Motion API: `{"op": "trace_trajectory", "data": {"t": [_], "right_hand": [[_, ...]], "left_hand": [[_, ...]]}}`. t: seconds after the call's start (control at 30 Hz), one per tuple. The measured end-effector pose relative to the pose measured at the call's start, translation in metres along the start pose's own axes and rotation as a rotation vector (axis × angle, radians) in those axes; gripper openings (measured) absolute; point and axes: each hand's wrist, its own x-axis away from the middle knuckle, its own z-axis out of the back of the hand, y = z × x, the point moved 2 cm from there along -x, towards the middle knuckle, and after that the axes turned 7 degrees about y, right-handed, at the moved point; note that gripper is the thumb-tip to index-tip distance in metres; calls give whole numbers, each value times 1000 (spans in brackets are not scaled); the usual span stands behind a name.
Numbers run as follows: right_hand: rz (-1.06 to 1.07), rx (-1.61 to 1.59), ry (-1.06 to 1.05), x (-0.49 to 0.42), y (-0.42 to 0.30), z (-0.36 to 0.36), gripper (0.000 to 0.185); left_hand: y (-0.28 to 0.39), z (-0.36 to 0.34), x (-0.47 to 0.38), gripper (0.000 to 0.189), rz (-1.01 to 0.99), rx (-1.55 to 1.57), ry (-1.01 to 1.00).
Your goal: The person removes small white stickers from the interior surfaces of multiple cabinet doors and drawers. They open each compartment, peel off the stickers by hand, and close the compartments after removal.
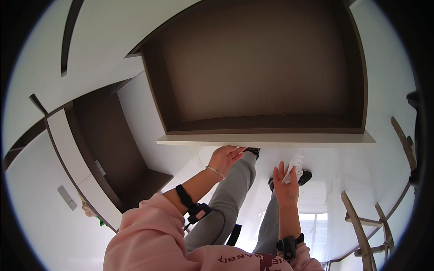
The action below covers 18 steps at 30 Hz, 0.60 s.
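Before me a wide dark brown drawer (257, 67) stands pulled out, with a pale front panel (266, 140) along its near edge. My left hand (226, 160) is at the lower edge of that panel, fingers bent against or just under it; whether it grips the panel is unclear. Farther right, below the panel, my right hand (287, 184) is raised palm up with a crumpled piece of white printed paper (295, 169) between its thumb and fingers. No objects show inside the drawer.
At the left is an open brown cabinet compartment (112, 149), with a wall socket plate (67, 197) nearby. A wooden ladder-like rack (359, 227) stands at the lower right. My legs and dark shoes are on the glossy white floor (312, 200) below the drawer.
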Motion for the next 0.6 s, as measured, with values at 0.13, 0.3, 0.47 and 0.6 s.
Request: {"op": "trace_trajectory", "data": {"t": [0.13, 0.3, 0.47, 0.6], "right_hand": [[9, 196, 86, -9, 3, 23, 29], [21, 367, 241, 7, 12, 51, 30], [33, 548, 208, 68, 5, 44, 29], [132, 777, 219, 121, -17, 18, 33]], "left_hand": [[13, -12, -10, 11, -28, -29, 11], [59, -28, -30, 13, -101, -46, -79], [121, -73, -49, 25, -90, -57, 184], [175, -98, -25, 48, -931, -942, 507]]}}
